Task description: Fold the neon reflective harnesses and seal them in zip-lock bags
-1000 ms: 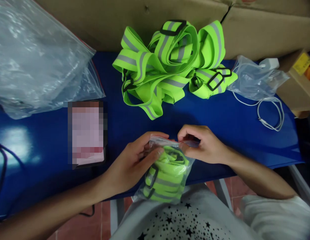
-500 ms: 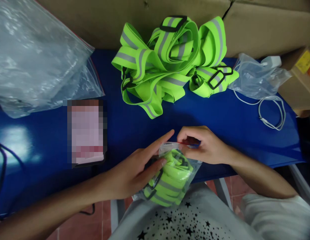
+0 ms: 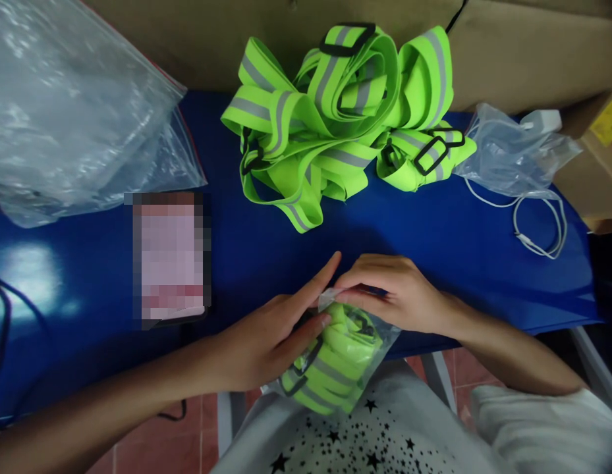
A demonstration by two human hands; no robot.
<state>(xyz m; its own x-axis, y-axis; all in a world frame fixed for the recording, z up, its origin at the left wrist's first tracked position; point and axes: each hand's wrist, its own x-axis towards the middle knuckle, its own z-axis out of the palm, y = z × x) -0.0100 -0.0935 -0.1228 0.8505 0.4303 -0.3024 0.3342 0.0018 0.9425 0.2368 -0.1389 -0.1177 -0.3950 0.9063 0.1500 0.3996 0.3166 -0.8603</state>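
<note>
A clear zip bag (image 3: 379, 355) with a folded neon-green reflective strap (image 3: 338, 359) inside is at the table's front edge, close to my body. My left hand (image 3: 280, 336) grips the bag's left side between thumb and fingers, its index finger stretched out past the top edge. At the bag's mouth my right hand (image 3: 399, 289) pinches the upper edge between thumb and fingertips. Black buckles show through the plastic. Beyond my hands lies a loose heap of neon-green reflective straps (image 3: 306, 131) with grey stripes and black buckles.
On the left rest large clear plastic bags (image 3: 78, 118) and, below them, a pixelated, phone-shaped object (image 3: 170, 257). To the right are a plastic bag (image 3: 508, 151), a coiled white cable (image 3: 537, 227) and a cardboard box (image 3: 589, 164). The blue tabletop (image 3: 266, 263) ends near my body.
My right hand has slid left along the bag's top edge, closer to my left hand. My left hand stays on the bag, almost unmoved.
</note>
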